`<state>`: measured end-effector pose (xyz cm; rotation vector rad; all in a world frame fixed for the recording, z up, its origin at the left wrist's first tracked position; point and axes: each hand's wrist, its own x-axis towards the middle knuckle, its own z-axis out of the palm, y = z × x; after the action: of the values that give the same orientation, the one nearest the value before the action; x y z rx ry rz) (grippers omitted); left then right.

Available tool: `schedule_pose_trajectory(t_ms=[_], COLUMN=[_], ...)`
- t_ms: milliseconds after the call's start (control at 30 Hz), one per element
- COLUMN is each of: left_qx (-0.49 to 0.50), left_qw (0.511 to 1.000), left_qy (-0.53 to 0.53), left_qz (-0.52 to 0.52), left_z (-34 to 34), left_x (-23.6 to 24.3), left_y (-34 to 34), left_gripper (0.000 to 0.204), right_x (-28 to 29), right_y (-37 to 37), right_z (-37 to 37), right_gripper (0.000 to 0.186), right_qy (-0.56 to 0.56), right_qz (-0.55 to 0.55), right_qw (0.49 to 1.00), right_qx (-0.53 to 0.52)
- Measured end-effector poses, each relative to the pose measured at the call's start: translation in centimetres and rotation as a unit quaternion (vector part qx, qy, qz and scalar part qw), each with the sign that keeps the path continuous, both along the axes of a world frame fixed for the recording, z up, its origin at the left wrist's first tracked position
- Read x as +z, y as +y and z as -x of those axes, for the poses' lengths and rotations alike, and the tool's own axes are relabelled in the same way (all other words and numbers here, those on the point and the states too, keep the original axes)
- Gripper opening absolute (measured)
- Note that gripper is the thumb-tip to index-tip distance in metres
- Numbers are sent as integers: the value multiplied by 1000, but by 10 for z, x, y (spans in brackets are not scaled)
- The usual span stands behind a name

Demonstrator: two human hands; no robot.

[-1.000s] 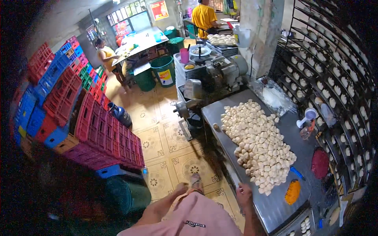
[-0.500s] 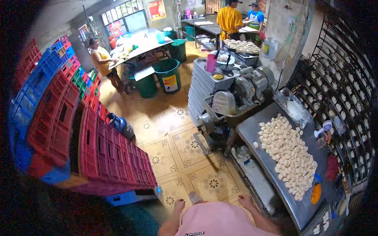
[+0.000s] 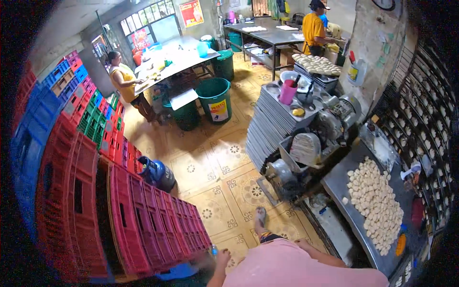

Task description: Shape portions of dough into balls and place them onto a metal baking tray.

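My left hand [image 3: 223,257] hangs low with fingers loosely curled and nothing visible in it, beside a stack of red plastic crates [image 3: 143,210]. My right hand [image 3: 301,243] is low beside my pink-clad body, nearest the steel table; its fingers are small and partly hidden. On that table [image 3: 342,213] lie a heap of pale dough pieces [image 3: 375,203] and an orange object [image 3: 400,244]. My bare-looking foot [image 3: 260,215] is forward on the patterned tile floor [image 3: 215,186].
A machine [image 3: 334,119] and stacked trays [image 3: 265,129] stand ahead-right, a rack [image 3: 425,134] at right. Green bins [image 3: 214,93], a blue gas cylinder [image 3: 162,174] and more crates [image 3: 95,100] line the way. Co-workers in yellow [image 3: 124,83] [image 3: 311,31] stand at far tables.
My foot has stepped forward and the view has shifted, moving the dough table down and right. Both hands swing at my sides. The far yellow-shirted co-worker now partly hides the one in blue.
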<state>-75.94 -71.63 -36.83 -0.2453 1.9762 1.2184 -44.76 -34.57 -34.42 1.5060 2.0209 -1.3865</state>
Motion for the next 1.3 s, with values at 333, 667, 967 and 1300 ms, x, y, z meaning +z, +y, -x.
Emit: schedule_pose_trajectory(t_ms=[333,667,967,1300], left_qx=[34,1,27,-20], left_qw=[997,995,998,998], left_qy=[-26,86,-42,36], left_qz=[61,53,-43,-44], left_z=[99,329,586,934], left_x=[26,4,28,16], left_y=[19,124,213,363], left_gripper=[21,16,16,25], right_x=[-25,83,-19,50], right_y=[134,231,297,329], right_z=[303,659,709,799], right_gripper=[35,35,33,34], right_qy=[46,172,8,-57], right_qz=[-44,-71,-131,-61], right_qw=[980,969,988,995], right_qx=[187,161,81,-57])
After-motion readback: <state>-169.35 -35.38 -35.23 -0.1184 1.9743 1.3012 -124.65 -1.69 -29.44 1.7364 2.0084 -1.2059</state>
